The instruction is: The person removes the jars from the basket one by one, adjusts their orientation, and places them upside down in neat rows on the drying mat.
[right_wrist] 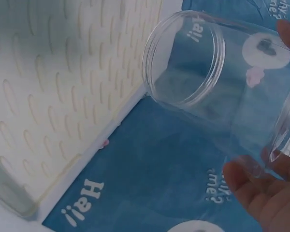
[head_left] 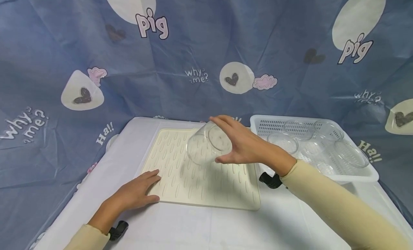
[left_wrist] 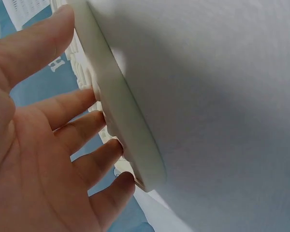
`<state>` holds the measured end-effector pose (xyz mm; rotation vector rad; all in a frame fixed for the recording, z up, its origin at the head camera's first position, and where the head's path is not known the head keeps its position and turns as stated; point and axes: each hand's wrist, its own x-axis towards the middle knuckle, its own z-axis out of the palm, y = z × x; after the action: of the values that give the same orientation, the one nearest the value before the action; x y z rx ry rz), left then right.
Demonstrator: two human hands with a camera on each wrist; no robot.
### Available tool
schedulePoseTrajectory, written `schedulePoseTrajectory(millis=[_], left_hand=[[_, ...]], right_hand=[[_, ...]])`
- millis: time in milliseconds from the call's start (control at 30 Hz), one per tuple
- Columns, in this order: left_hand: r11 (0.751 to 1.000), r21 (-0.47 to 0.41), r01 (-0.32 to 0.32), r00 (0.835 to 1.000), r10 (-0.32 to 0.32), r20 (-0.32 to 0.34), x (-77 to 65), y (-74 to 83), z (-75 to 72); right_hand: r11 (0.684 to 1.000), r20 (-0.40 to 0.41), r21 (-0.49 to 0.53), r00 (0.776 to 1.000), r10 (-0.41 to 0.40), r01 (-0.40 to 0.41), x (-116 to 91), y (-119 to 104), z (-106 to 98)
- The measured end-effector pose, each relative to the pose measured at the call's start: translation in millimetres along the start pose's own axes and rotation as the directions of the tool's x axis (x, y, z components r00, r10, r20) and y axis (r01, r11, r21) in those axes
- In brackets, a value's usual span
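Observation:
A clear, see-through jar (head_left: 201, 144) is held in the air by my right hand (head_left: 242, 142), its thumb and fingers around the base end. Its threaded open mouth (right_wrist: 157, 58) faces left and down, and the jar is tilted above a cream ridged drying mat (head_left: 180, 185). At the mat's front left corner rests my left hand (head_left: 137, 191), fingers extended. In the left wrist view, the fingertips (left_wrist: 113, 150) touch the edge of the mat (left_wrist: 130, 125), and the palm holds nothing.
On the right, a white perforated basket (head_left: 342, 178) holds several clear jars (head_left: 284, 142). Beneath everything is a white tablecloth (head_left: 180, 225). A blue printed curtain (head_left: 180, 92) hangs behind the table and along its left side.

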<state>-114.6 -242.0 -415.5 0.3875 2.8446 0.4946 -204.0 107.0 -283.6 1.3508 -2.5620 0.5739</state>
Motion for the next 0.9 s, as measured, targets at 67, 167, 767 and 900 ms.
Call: schedulePoseTrajectory(millis=[67,167,767,900], left_hand=[[1.000,0.004,0.004,1.000,-0.004,0.005,-0.1,-0.7,0.2],[1.000,-0.001,0.009,1.000,-0.009,0.017,-0.8,-1.2,-0.6],[0.999,0.011,0.033,0.998,-0.034,0.050,5.9,3.3,-8.0],[0.999,-0.012,0.044,0.997,-0.043,0.060,6.4,6.6,-6.6]], right_hand=[[0.999,0.028,0.011,0.999,0.041,-0.041,4,1,3],[0.996,0.060,0.032,0.995,0.077,-0.079,12,3,9],[0.978,0.134,0.070,0.974,0.184,-0.195,84,3,47],[0.977,0.130,0.068,0.973,0.192,-0.202,94,2,55]])
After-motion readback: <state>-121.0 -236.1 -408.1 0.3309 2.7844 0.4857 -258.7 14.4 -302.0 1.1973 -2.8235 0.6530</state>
